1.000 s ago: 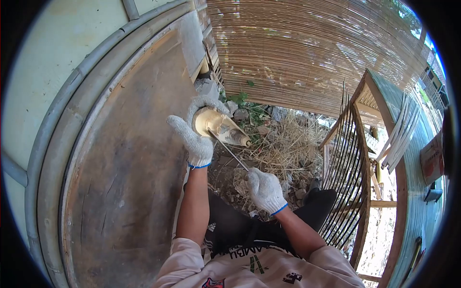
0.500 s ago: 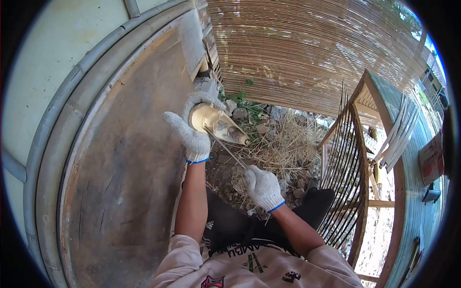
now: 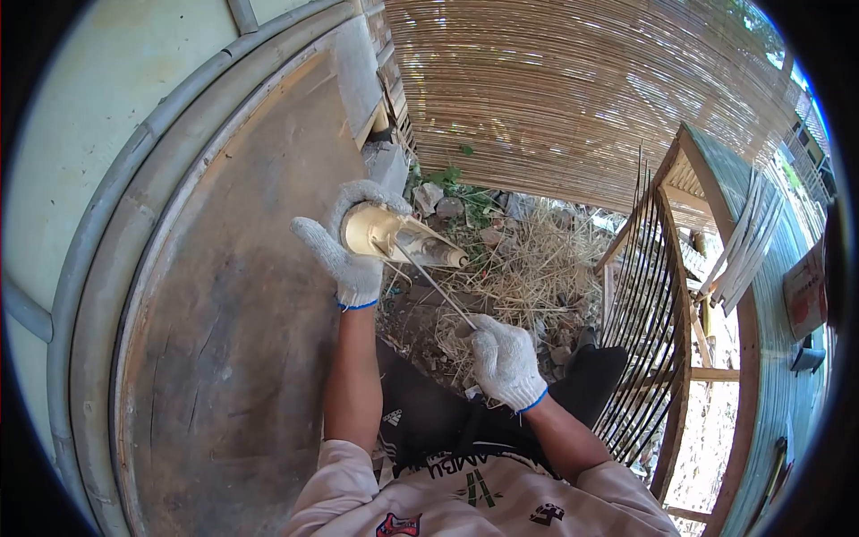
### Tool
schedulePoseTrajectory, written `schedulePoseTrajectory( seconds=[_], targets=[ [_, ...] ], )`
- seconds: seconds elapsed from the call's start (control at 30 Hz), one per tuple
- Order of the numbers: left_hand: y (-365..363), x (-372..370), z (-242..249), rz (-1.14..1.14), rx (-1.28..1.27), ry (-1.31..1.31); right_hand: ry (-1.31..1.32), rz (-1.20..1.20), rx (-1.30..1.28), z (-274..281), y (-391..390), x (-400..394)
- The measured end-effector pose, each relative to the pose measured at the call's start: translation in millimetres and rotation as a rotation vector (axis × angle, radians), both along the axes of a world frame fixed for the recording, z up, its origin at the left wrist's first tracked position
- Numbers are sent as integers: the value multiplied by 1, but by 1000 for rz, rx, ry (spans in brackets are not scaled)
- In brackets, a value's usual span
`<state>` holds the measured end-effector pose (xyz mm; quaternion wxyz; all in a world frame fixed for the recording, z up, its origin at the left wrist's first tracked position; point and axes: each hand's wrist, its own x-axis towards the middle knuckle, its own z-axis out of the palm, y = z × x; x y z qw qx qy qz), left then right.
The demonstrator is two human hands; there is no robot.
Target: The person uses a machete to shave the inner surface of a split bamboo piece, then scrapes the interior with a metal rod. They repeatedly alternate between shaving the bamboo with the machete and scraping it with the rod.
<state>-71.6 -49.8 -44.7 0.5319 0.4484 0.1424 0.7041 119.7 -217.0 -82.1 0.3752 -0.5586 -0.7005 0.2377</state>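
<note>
A pale carved piece (image 3: pixel 369 232), round at one end and narrowing to a small knob at the other, rests in the gloved palm of my left hand (image 3: pixel 344 246). My left fingers curl round its far side, with the thumb spread apart to the left. Gloved too, my right hand (image 3: pixel 506 360) is closed on the near end of a thin rod-like tool (image 3: pixel 438 289). The tool's far end meets the piece near its middle; its tip is hidden there. A thin pale strip hangs just beneath the piece.
A brown wooden board (image 3: pixel 242 295) lies at the left, beside curved grey pipes (image 3: pixel 98 268). Straw and rubble (image 3: pixel 537 259) cover the ground. A slatted wooden frame (image 3: pixel 658 331) and a greenish bench (image 3: pixel 777 358) stand right. A bamboo screen (image 3: pixel 555 89) hangs behind.
My left hand and the piece have shifted slightly left. My right hand has moved a little right and down, and more of the tool shows between the hands.
</note>
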Motion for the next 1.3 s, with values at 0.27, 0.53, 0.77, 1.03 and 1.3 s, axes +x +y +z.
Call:
schedulePoseTrajectory(
  seconds=[0.27,0.53,0.77,1.03,1.3],
  targets=[
    [8,-4,3,21,17,7,-136,-90,-167,-25,16,-9],
    [-2,-7,2,-89,12,77,-154,63,-173,-9,18,22],
    [5,-16,-1,86,9,-26,33,58,-351,-7,-14,35],
    [0,-15,-4,205,71,-23,903,-54,-912,-60,-11,28],
    [-5,-10,-1,243,45,41,841,68,-588,-20,-15,30]
  ],
)
